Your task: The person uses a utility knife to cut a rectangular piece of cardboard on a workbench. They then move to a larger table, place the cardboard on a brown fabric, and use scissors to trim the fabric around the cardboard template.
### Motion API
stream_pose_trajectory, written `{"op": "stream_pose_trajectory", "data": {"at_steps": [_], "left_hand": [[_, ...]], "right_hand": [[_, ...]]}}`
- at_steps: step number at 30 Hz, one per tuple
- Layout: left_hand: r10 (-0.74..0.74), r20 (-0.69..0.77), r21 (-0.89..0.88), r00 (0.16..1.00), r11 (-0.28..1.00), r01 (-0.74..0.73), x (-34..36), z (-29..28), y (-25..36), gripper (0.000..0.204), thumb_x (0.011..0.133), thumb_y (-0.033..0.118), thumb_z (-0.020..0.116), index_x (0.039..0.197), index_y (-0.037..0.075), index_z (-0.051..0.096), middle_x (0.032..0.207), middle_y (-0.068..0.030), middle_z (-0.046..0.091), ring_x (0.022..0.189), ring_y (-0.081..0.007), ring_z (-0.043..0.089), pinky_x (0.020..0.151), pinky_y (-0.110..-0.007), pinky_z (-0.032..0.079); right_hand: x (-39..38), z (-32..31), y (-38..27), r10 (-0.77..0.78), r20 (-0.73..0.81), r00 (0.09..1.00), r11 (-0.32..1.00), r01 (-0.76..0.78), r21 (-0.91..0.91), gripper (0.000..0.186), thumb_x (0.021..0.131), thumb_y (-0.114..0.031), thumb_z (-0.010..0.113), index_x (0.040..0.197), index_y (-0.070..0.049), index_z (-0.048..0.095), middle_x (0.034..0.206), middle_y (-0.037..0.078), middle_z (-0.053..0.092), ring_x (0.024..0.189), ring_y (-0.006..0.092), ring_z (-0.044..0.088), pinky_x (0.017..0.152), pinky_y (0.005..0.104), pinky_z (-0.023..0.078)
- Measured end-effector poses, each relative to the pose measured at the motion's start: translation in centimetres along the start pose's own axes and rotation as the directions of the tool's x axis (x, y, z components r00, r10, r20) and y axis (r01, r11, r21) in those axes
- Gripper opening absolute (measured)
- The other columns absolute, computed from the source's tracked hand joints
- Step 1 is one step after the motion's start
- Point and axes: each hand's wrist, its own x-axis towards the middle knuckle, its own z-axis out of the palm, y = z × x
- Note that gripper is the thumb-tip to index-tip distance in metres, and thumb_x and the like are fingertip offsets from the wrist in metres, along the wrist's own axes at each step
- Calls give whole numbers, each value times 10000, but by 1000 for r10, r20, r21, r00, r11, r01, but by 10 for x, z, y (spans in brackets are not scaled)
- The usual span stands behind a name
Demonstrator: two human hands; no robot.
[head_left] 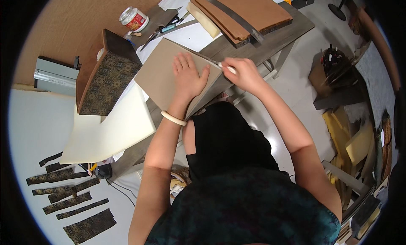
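Observation:
My left hand (189,78) lies flat, fingers slightly apart, on a beige-grey board (153,71) at the table edge nearest me. At the board's right edge, my right hand (243,73) is closed around a small white-handled tool (229,68); its tip is too small to make out. Just left of the board stands a brown box (108,80) covered partly in dark patterned material, with a cream sheet (114,133) below it.
Brown slabs (247,16) with a metal strip, scissors (154,35) and a white jar (133,20) occupy the back of the grey table (296,25). Dark patterned strips (89,226) lie at lower left. Yellow foam pieces (355,145) and a chair frame are at right.

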Motion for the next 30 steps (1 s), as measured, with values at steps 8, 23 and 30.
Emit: {"op": "stream_pose_trajectory", "data": {"at_steps": [8,23,30], "left_hand": [[-11,7,-2,1000,1000,11,1,-2,0,957,1001,616,448,1561,-138,263,1629,-388,210,1548,-520,136,1267,-549,88],[0,10,9,1000,1000,0,2,1,2,959,1002,622,450,1551,-146,279,1628,-393,207,1547,-525,135,1266,-552,95],[-8,36,38,999,999,6,5,-9,5,1003,984,653,460,1553,-150,264,1628,-398,197,1549,-528,120,1266,-550,92]], "right_hand": [[-11,-2,1,-71,-66,995,997,73,28,111,910,-98,677,906,7,640,844,209,682,754,429,637,645,436,504],[-19,-10,-6,-30,-42,999,999,29,-31,74,886,-70,696,895,-28,636,842,150,710,799,388,692,675,444,544],[-32,-18,-7,-24,-67,997,998,28,48,81,896,-45,713,951,-3,672,846,146,713,609,293,617,564,366,489]]}}
